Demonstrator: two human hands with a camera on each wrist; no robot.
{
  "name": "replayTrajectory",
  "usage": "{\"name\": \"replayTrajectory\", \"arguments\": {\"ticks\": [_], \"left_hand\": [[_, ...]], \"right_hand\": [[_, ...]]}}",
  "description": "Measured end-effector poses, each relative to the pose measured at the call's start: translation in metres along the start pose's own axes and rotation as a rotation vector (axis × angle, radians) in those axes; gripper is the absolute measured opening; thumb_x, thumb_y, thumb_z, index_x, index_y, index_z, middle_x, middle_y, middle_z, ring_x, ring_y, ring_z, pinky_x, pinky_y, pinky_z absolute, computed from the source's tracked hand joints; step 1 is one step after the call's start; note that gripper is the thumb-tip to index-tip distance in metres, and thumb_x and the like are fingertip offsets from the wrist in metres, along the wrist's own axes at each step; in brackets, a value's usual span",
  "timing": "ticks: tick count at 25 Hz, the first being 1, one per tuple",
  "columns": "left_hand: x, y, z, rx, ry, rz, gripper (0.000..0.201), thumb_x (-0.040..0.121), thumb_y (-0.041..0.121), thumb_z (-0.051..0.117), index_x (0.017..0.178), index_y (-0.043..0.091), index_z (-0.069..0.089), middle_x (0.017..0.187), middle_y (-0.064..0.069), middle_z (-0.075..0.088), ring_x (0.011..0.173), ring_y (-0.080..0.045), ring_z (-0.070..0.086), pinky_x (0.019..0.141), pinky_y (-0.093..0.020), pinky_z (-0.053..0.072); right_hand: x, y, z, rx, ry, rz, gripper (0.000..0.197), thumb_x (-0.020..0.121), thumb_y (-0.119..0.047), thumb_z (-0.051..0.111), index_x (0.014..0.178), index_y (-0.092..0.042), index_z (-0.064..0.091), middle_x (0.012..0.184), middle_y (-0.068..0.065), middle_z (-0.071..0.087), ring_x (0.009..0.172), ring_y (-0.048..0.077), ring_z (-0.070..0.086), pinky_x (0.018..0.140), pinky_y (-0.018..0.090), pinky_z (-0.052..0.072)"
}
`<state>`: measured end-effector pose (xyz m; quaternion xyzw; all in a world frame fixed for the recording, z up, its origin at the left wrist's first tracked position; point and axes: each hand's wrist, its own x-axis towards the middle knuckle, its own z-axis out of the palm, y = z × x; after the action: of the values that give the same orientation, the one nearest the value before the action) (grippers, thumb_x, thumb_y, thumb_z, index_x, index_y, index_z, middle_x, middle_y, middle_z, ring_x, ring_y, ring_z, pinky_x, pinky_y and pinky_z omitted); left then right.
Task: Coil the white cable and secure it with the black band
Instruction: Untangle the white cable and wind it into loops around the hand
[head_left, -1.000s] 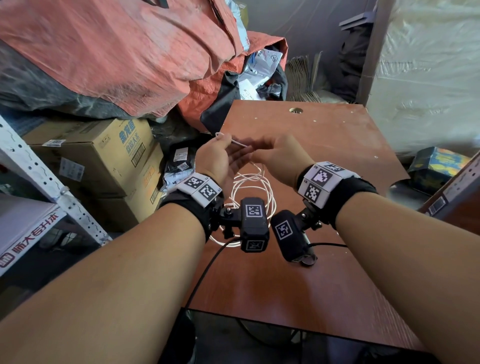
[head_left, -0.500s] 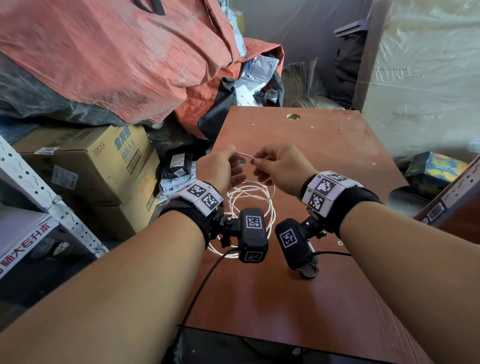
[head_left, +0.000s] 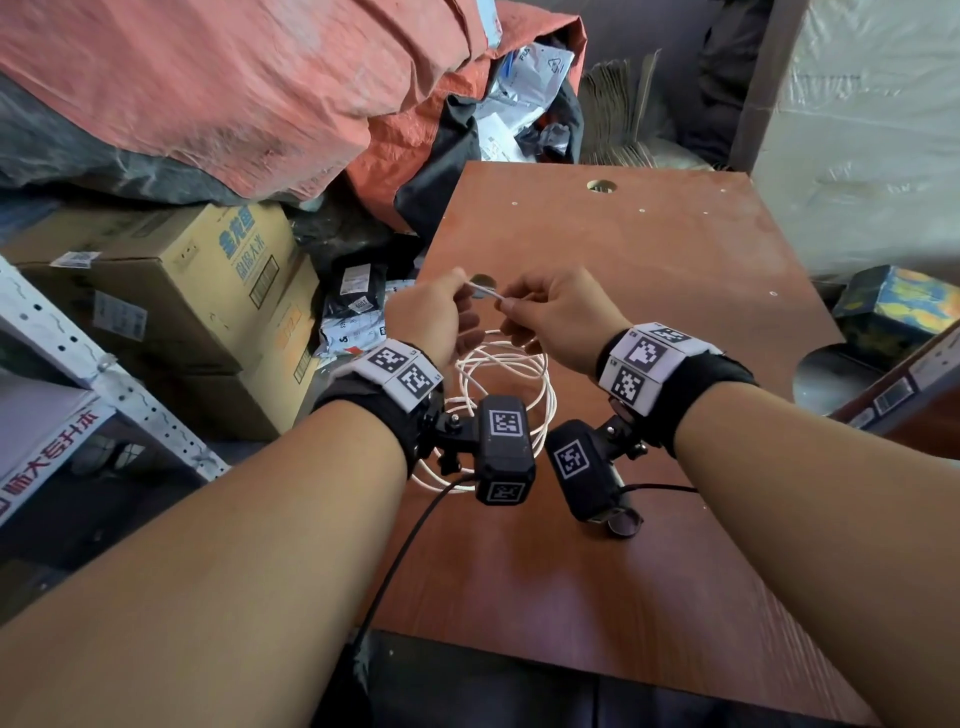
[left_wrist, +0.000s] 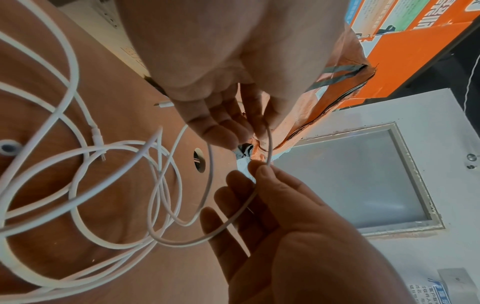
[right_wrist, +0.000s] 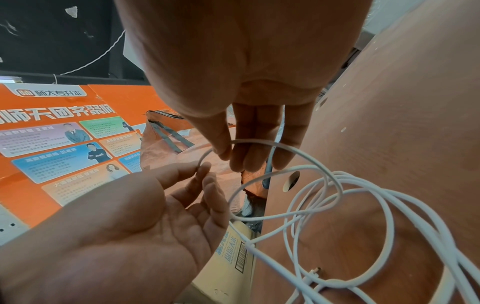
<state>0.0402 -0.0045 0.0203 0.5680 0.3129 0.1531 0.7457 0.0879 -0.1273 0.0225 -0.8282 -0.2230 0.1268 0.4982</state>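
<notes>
The white cable (head_left: 511, 371) lies in loose loops on the brown table (head_left: 649, 249), under my wrists. My left hand (head_left: 460, 291) and right hand (head_left: 511, 306) are raised just above it, and each pinches the same short strand. In the left wrist view, the left hand (left_wrist: 259, 127) pinches the cable (left_wrist: 210, 170) and the right hand (left_wrist: 255, 166) holds it a little further along. In the right wrist view, the right hand (right_wrist: 228, 152) and left hand (right_wrist: 205, 166) hold a curved span of cable (right_wrist: 306, 152). No view shows a black band.
Cardboard boxes (head_left: 171, 280) and a white metal shelf (head_left: 78, 364) stand left of the table. An orange tarp (head_left: 234, 78) and packages are piled behind them. The table has a round hole (head_left: 601, 185) near its far edge. A colourful box (head_left: 904, 306) sits to the right.
Both hands keep pinching the cable. They have drawn slightly apart, so a short straight piece of cable now shows between them. The loops on the table lie much as before.
</notes>
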Motion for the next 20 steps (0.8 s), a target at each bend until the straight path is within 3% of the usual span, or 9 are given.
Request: {"name": "replayTrajectory", "arguments": {"ticks": [6, 10, 16, 20], "left_hand": [[-0.010, 0.007, -0.018, 0.051, 0.058, 0.031, 0.026, 0.096, 0.025, 0.059, 0.073, 0.012, 0.065, 0.064, 0.003, 0.058, 0.054, -0.010, 0.054, 0.053, -0.025, 0.051], [-0.014, 0.007, -0.033, 0.056, 0.080, 0.031, 0.024, 0.096, 0.025, 0.060, 0.077, 0.011, 0.066, 0.066, 0.002, 0.060, 0.056, -0.011, 0.055, 0.060, -0.028, 0.053], [-0.012, 0.007, -0.037, 0.089, 0.028, 0.031, 0.025, 0.097, 0.027, 0.058, 0.076, 0.013, 0.065, 0.067, 0.003, 0.059, 0.056, -0.009, 0.054, 0.058, -0.026, 0.051], [-0.011, 0.009, -0.030, 0.098, -0.027, 0.042, 0.026, 0.097, 0.025, 0.057, 0.074, 0.013, 0.063, 0.066, 0.002, 0.057, 0.055, -0.009, 0.053, 0.055, -0.024, 0.049]], "right_hand": [[-0.003, -0.012, 0.008, 0.017, -0.047, -0.011, 0.009, 0.096, -0.009, 0.058, 0.098, -0.006, 0.066, 0.082, 0.018, 0.069, 0.068, 0.022, 0.062, 0.064, 0.036, 0.054], [-0.005, -0.017, 0.021, 0.009, -0.074, -0.037, 0.009, 0.096, -0.009, 0.058, 0.096, -0.005, 0.066, 0.079, 0.018, 0.068, 0.067, 0.024, 0.061, 0.067, 0.038, 0.054], [-0.014, -0.023, 0.025, 0.017, -0.024, -0.007, 0.013, 0.097, -0.009, 0.057, 0.102, -0.001, 0.067, 0.079, 0.017, 0.068, 0.060, 0.019, 0.060, 0.059, 0.032, 0.052], [-0.021, -0.022, 0.020, 0.037, 0.007, 0.015, 0.013, 0.097, -0.009, 0.057, 0.102, -0.002, 0.067, 0.080, 0.017, 0.068, 0.062, 0.019, 0.060, 0.061, 0.033, 0.053]]}}
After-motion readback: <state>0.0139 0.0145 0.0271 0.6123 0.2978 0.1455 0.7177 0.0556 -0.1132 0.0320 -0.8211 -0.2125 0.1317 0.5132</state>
